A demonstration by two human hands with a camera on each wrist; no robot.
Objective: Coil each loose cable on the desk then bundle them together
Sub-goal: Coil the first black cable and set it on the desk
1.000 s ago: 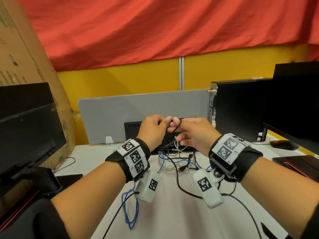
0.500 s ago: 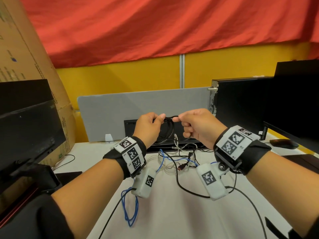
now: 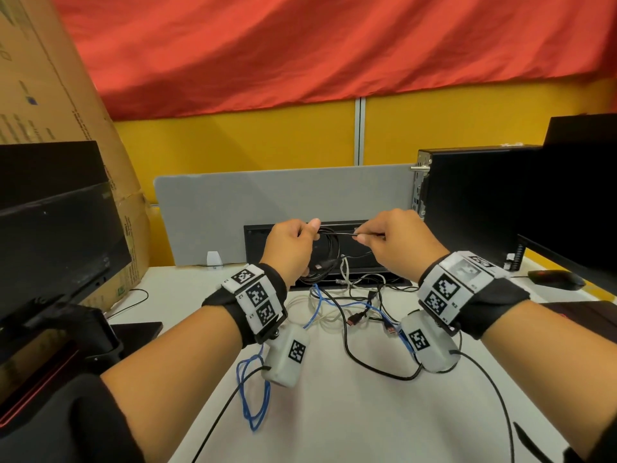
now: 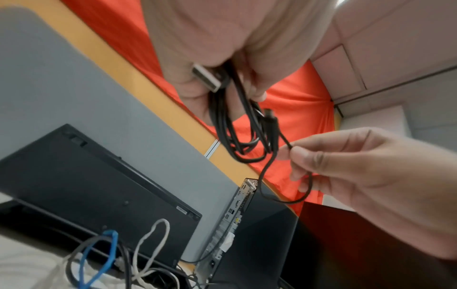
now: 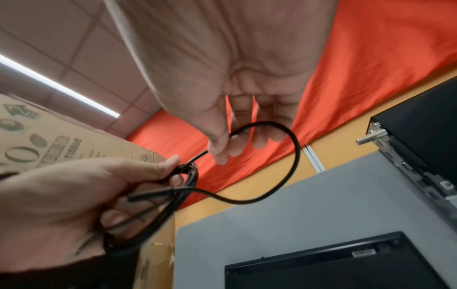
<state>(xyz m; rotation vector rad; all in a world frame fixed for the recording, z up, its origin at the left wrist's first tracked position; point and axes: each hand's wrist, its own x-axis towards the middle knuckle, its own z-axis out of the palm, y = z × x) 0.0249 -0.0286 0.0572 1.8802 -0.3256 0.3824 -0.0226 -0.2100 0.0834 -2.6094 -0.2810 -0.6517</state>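
My left hand [image 3: 293, 243] grips a small coil of black cable [image 3: 329, 253] held above the desk, with its USB plug [image 4: 206, 77] sticking out under the palm. My right hand [image 3: 384, 240] pinches the cable's free strand [image 3: 337, 232] between thumb and forefinger, stretched taut from the coil. In the right wrist view that black cable [image 5: 294, 162] arcs in a loose loop below the right hand [image 5: 222, 144] back to the left hand [image 5: 138, 181]. In the left wrist view the coil [image 4: 245, 140] hangs from the left hand [image 4: 215, 86], and the right hand [image 4: 304, 156] pinches the strand.
A tangle of blue [image 3: 253, 392], white [image 3: 329, 315] and black cables [image 3: 367, 362] lies on the white desk [image 3: 334, 422]. A black keyboard [image 3: 364, 262] leans on the grey divider [image 3: 283, 208]. A black PC [image 3: 474, 202], monitors [image 3: 50, 242] and a mouse [image 3: 556, 279] flank the sides.
My hands have moved apart, the right one pulling a straight length of black cable out from the coil in my left hand. Both hands have risen slightly.
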